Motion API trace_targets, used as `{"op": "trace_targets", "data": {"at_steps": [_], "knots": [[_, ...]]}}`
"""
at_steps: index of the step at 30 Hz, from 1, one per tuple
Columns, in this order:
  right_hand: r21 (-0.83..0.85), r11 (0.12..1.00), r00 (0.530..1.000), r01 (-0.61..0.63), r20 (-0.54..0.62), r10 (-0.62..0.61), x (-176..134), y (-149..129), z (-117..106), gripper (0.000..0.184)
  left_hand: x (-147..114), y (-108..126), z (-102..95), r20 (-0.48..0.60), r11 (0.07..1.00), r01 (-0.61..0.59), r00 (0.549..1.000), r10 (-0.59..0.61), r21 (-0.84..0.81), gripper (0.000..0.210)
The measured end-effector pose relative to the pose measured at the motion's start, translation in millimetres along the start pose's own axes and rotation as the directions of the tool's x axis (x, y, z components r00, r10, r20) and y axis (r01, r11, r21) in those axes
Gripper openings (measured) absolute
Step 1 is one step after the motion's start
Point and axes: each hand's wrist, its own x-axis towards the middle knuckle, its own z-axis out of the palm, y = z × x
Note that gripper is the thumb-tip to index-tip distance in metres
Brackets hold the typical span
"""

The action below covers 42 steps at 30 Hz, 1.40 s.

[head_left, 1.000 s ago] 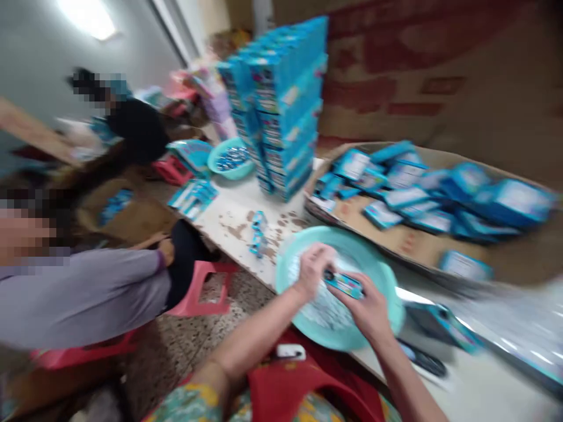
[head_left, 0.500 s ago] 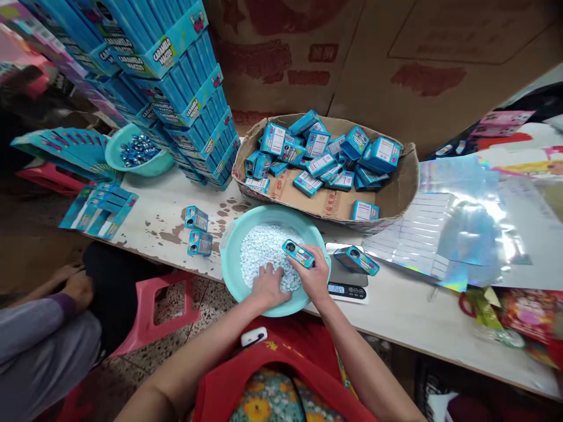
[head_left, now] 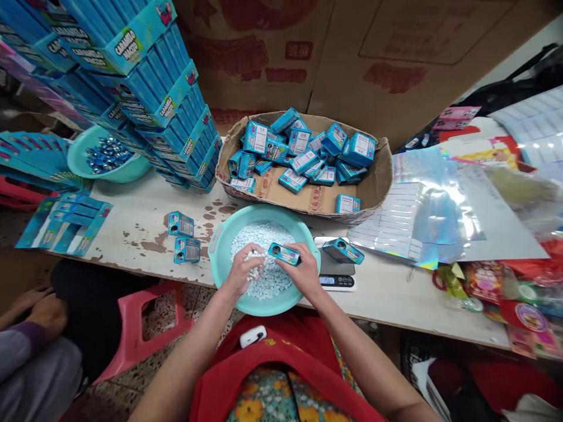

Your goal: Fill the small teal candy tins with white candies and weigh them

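Note:
Over a turquoise basin (head_left: 219, 261), my left hand (head_left: 244, 271) is cupped around a handful of small white candies (head_left: 255, 264). More white candies (head_left: 269, 284) lie loose in the basin below. My right hand (head_left: 304, 269) grips a small blue candy box (head_left: 284, 254), tilted so that the round dark hole in its end faces up. To the right, another blue box (head_left: 343, 251) rests on a digital scale (head_left: 336, 275) with a lit display. Two similar boxes (head_left: 187, 249) stand on the table to the left of the basin.
Behind the basin, a cut-down cardboard box (head_left: 281, 196) holds several blue boxes. A tall stack of blue display cartons (head_left: 176, 111) stands at the back left, near a bowl of wrapped sweets (head_left: 109, 155). Shiny sheets (head_left: 440, 199) cover the right side. A person's hands (head_left: 44, 310) and a pink stool (head_left: 149, 316) are at left.
My left hand has lifted from the candies in the basin with a handful in it. My right hand still holds the blue box. The camera view has shifted right.

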Motion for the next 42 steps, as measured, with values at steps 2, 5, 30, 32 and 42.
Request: {"op": "trace_targets", "data": {"at_steps": [2, 5, 30, 32, 42], "knots": [[-0.005, 1.0, 0.999, 0.007, 0.053, -0.007, -5.1, -1.5, 3.4, 0.033, 2.9, 14.1, 12.2, -0.03, 0.975, -0.121, 0.993, 0.118, -0.185, 0.019], [-0.017, 1.0, 0.995, 0.001, 0.101, 0.001, -10.2, -11.7, 6.8, 0.033, 10.4, 26.7, 30.8, -0.156, 0.902, -0.281, 0.958, 0.242, -0.328, 0.02], [-0.016, 0.999, 0.994, -0.047, 0.093, 0.048, -0.2, -43.0, -4.7, 0.031, 20.2, 44.1, 57.7, -0.33, 0.898, -0.383, 0.894, 0.303, -0.214, 0.033], [-0.019, 0.999, 0.995, -0.045, 0.084, 0.047, 0.3, -44.0, -4.6, 0.032, 19.5, 43.9, 57.5, -0.323, 0.898, -0.392, 0.892, 0.318, -0.2, 0.032], [0.006, 0.998, 0.996, -0.067, 0.064, 0.066, 0.2, -42.4, 1.6, 0.035, 22.0, 44.7, 56.1, -0.257, 0.911, -0.376, 0.909, 0.329, -0.166, 0.033]]}}
